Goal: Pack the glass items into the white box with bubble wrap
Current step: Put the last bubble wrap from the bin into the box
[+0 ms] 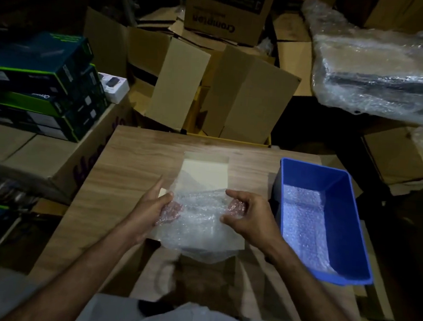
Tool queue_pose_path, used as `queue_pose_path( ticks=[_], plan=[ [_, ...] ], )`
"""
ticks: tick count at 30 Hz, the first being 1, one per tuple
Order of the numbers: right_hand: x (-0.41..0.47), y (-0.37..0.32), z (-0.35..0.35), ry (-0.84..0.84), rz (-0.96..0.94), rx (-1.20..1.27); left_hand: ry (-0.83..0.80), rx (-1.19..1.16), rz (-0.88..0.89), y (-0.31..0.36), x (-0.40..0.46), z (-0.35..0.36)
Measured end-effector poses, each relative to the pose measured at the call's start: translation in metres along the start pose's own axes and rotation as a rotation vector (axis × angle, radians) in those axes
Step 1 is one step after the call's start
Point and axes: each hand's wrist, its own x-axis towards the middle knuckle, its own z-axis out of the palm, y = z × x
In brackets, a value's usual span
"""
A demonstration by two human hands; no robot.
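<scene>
A bubble wrap bundle [199, 218] hangs over the open white box [204, 171] in the middle of the wooden table [128, 158]. My left hand [155, 204] grips the bundle's left end, fingers curled under the wrap. My right hand [248, 214] grips the right end, fingertips tucked into the wrap. Whatever the wrap holds cannot be made out. Only the box's far inner wall and its flap show; the bundle covers the rest.
A blue plastic bin [339, 181] lined with bubble wrap stands at the table's right. Brown cartons [249, 97] pile up behind the table. Dark product boxes [41, 81] are stacked at the left. A large wrapped bundle [381, 73] lies at the upper right.
</scene>
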Motion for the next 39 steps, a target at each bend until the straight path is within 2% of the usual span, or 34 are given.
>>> queue_pose_path(
  ticks=[2, 5, 7, 9, 12, 14, 16, 18, 20, 22, 25, 27, 29, 31, 33, 36, 37, 39],
  plan=[
    [0.000, 0.000, 0.000, 0.003, -0.004, -0.016, -0.057, 0.041, 0.018, 0.008, -0.007, -0.004],
    [0.002, 0.004, -0.003, 0.023, 0.013, -0.054, -0.250, 0.054, 0.043, 0.024, -0.020, -0.012],
    [0.007, 0.005, -0.007, -0.005, 0.030, -0.070, -0.315, 0.268, 0.099, 0.032, -0.024, -0.017],
    [0.011, 0.003, -0.013, -0.056, 0.032, -0.065, -0.302, 0.643, 0.181, 0.032, -0.022, -0.015],
    [0.015, -0.006, -0.031, -0.166, -0.030, -0.023, -0.120, 0.867, 0.361, 0.031, -0.017, -0.007],
    [0.015, -0.013, -0.046, -0.243, -0.043, 0.091, -0.077, 0.815, 0.454, 0.034, -0.012, -0.009],
    [0.015, -0.011, -0.053, -0.257, 0.022, 0.255, -0.163, 0.559, 0.419, 0.039, -0.011, -0.008],
    [0.016, -0.003, -0.044, -0.185, 0.134, 0.417, -0.184, 0.316, 0.344, 0.039, -0.014, 0.001],
    [0.015, 0.004, -0.026, -0.052, 0.224, 0.532, -0.101, 0.273, 0.319, 0.034, -0.011, 0.013],
    [0.015, 0.007, -0.013, 0.011, 0.228, 0.582, -0.022, 0.260, 0.310, 0.025, -0.005, 0.019],
    [0.002, 0.013, -0.006, -0.069, 0.228, 0.689, 0.117, 0.178, 0.296, 0.015, 0.004, 0.017],
    [-0.006, 0.022, -0.002, -0.097, 0.104, 0.615, 0.162, 0.155, 0.291, 0.010, 0.004, 0.019],
    [-0.008, 0.027, 0.003, -0.086, 0.039, 0.605, 0.141, 0.141, 0.301, 0.007, 0.003, 0.019],
    [-0.008, 0.028, 0.001, -0.067, 0.006, 0.560, 0.066, 0.104, 0.281, 0.008, 0.000, 0.013],
    [-0.006, 0.026, -0.002, -0.112, 0.027, 0.453, -0.088, 0.139, 0.258, 0.008, -0.001, 0.000],
    [-0.002, 0.028, 0.001, -0.136, 0.040, 0.190, -0.284, 0.284, 0.202, 0.009, -0.004, -0.015],
    [0.001, 0.029, 0.003, -0.112, 0.037, 0.143, -0.294, 0.340, 0.197, 0.009, -0.003, -0.015],
    [0.009, 0.030, 0.005, -0.067, -0.007, 0.044, -0.208, 0.566, 0.276, 0.007, 0.003, -0.011]
  ],
)
